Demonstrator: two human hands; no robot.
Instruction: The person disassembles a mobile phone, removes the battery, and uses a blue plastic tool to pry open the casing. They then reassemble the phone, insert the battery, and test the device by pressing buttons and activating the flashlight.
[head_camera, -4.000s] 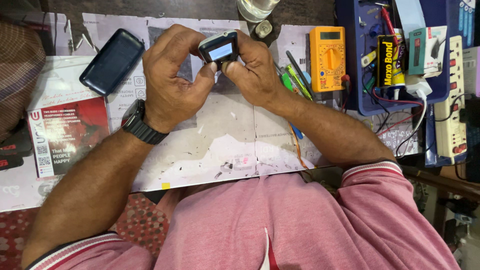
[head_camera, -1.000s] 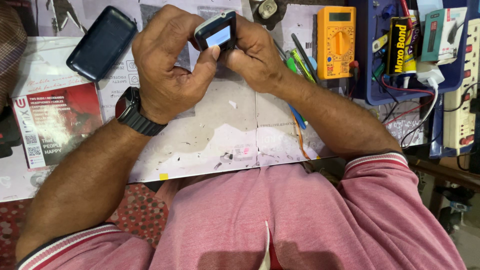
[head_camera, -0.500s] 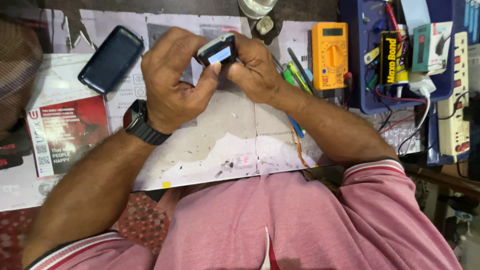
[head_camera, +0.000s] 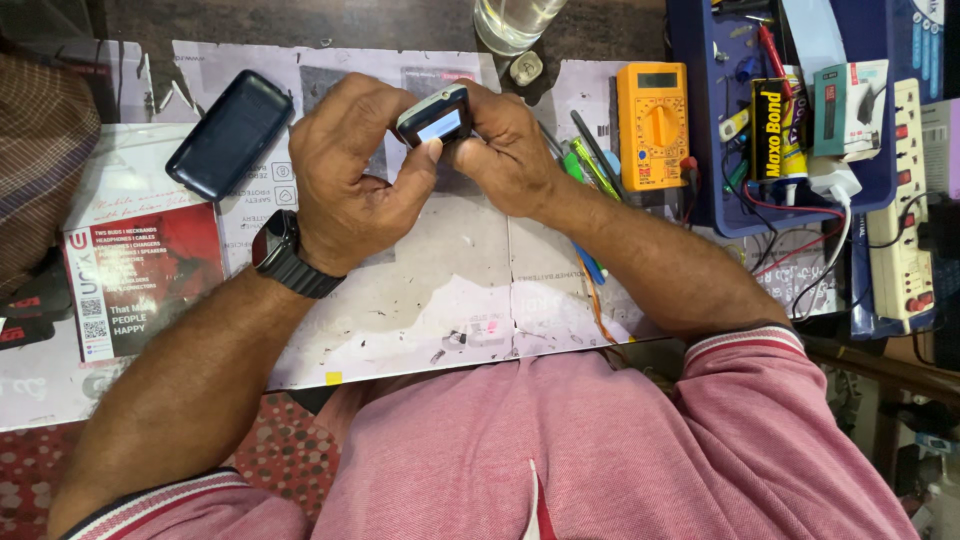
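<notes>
Dark small phone (head_camera: 436, 116) was held by both hands.
The left hand (head_camera: 350, 170) and right hand (head_camera: 505, 150) gripped it together, near an orange multimeter (head_camera: 652, 125).

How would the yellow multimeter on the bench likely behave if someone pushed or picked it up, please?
The yellow multimeter lies flat, a boxy slab, so it would probably slide rather than roll or tip. Its hard-looking casing suggests it stays stiff when lifted. Red wires run close beside it; if they are attached, which I cannot tell, they might drag.
</notes>
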